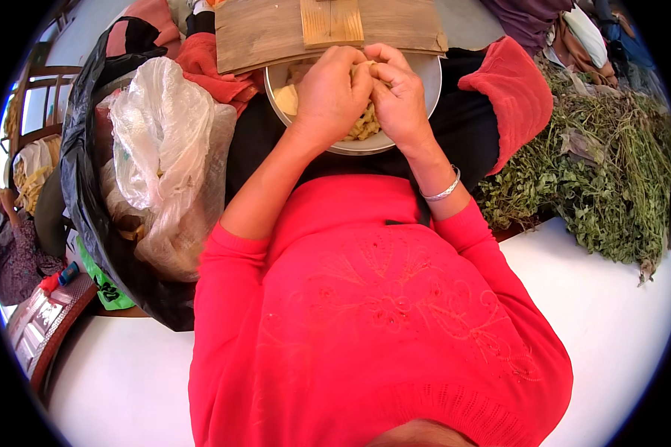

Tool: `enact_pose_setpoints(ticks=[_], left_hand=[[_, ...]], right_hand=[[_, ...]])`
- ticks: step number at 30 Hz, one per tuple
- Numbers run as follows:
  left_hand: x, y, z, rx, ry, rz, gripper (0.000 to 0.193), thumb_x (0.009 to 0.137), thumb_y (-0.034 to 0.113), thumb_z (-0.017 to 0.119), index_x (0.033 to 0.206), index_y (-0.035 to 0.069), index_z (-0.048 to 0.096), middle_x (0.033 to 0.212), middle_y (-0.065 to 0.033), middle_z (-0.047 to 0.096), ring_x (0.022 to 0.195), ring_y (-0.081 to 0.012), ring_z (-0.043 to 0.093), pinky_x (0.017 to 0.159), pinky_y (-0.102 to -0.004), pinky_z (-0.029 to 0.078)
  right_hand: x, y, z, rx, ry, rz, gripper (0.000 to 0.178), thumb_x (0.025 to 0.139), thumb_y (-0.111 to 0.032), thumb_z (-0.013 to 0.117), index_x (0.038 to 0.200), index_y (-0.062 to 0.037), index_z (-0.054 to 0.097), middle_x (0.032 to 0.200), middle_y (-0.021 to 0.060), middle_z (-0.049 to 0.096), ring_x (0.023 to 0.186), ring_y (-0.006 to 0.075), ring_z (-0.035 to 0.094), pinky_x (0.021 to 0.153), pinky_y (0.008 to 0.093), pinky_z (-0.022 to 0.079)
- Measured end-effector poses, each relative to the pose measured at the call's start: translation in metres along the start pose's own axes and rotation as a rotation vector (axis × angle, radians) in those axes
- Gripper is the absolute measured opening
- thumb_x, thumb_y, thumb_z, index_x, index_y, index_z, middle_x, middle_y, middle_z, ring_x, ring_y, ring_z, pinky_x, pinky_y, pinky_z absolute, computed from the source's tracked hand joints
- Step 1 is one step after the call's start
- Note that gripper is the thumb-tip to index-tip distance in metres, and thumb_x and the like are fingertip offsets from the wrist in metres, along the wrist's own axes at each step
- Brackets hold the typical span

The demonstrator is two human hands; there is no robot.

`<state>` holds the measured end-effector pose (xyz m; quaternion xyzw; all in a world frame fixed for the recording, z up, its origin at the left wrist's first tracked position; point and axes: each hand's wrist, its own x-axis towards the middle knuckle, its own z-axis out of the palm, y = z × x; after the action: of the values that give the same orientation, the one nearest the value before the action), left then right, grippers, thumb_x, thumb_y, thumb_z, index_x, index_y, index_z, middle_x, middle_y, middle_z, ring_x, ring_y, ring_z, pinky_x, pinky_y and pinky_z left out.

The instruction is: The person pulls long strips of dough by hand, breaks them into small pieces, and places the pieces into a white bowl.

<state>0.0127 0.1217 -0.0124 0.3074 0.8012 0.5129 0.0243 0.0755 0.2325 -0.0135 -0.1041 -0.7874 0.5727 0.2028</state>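
Note:
A round metal bowl [434,95] sits at my lap, holding small yellowish pieces [364,128] and, toward its left side, a larger pale piece [285,99]. Above it, my left hand [331,91] and my right hand [399,98] meet with fingers bent and pinched together. A bit of something pale yellow shows between the fingertips, too small and covered to name. The right wrist wears a silver bracelet [443,186]. Just beyond my hands, a wooden board [257,36] with a lighter wood block [332,22] covers the far part of the bowl.
On the left stands a black plastic bag [89,164] with crumpled clear plastic [160,127] in it. Dried leafy stalks [611,171] are heaped on the right. Red cloth [508,97] lies right of the bowl. A person's patterned sleeve [24,242] shows at the far left.

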Motion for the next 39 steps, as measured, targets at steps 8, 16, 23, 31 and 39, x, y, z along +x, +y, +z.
enact_pose_setpoints(ticks=[8, 16, 23, 31, 39], left_hand=[[-0.017, -0.002, 0.010, -1.049, -0.034, -0.779, 0.017, 0.096, 0.019, 0.044, 0.093, 0.006, 0.055, 0.069, 0.0008, 0.049, 0.046, -0.0035, 0.032, 0.041, -0.0202, 0.023], [-0.039, -0.023, -0.026, -0.054, -0.040, -0.039, 0.010, 0.087, 0.006, 0.059, 0.096, 0.002, 0.057, 0.079, -0.0119, 0.058, 0.071, -0.0256, 0.060, 0.061, -0.0329, 0.047], [-0.011, -0.014, -0.021, -0.073, -0.112, 0.194, 0.009, 0.086, 0.002, 0.061, 0.092, 0.001, 0.054, 0.075, -0.0074, 0.056, 0.065, -0.0190, 0.057, 0.058, -0.0281, 0.045], [0.014, -0.023, -0.029, -0.603, -0.306, -0.280, 0.006, 0.091, 0.007, 0.059, 0.091, 0.004, 0.054, 0.073, 0.0045, 0.054, 0.065, -0.0023, 0.046, 0.058, -0.0166, 0.037], [0.057, -0.052, -0.059, -0.509, -0.267, -0.346, 0.012, 0.092, 0.014, 0.056, 0.099, 0.006, 0.059, 0.075, 0.0054, 0.055, 0.063, -0.0006, 0.043, 0.054, -0.0165, 0.032]], right_hand=[[0.008, 0.013, 0.000, 0.143, 0.134, -0.002, 0.009, 0.079, 0.000, 0.064, 0.086, 0.0040, 0.068, 0.116, 0.0084, 0.054, 0.101, 0.0140, 0.053, 0.085, 0.0262, 0.043], [0.017, 0.020, -0.030, 0.354, 0.079, 0.104, 0.022, 0.085, -0.016, 0.067, 0.099, 0.0009, 0.066, 0.121, 0.0107, 0.053, 0.101, 0.0132, 0.052, 0.089, 0.0260, 0.044], [0.047, -0.011, -0.045, 0.210, -0.575, 0.368, 0.023, 0.087, -0.018, 0.066, 0.101, -0.0005, 0.065, 0.090, 0.0050, 0.065, 0.083, 0.0117, 0.061, 0.071, 0.0244, 0.051], [0.074, -0.009, -0.059, 0.366, -0.681, 0.488, 0.010, 0.085, -0.009, 0.065, 0.091, -0.0009, 0.065, 0.068, 0.0044, 0.063, 0.059, 0.0078, 0.058, 0.053, 0.0184, 0.043], [0.098, 0.010, -0.031, 0.162, -0.344, 0.207, 0.011, 0.086, -0.011, 0.062, 0.092, -0.0013, 0.065, 0.074, -0.0016, 0.060, 0.066, 0.0051, 0.051, 0.059, 0.0204, 0.044]])
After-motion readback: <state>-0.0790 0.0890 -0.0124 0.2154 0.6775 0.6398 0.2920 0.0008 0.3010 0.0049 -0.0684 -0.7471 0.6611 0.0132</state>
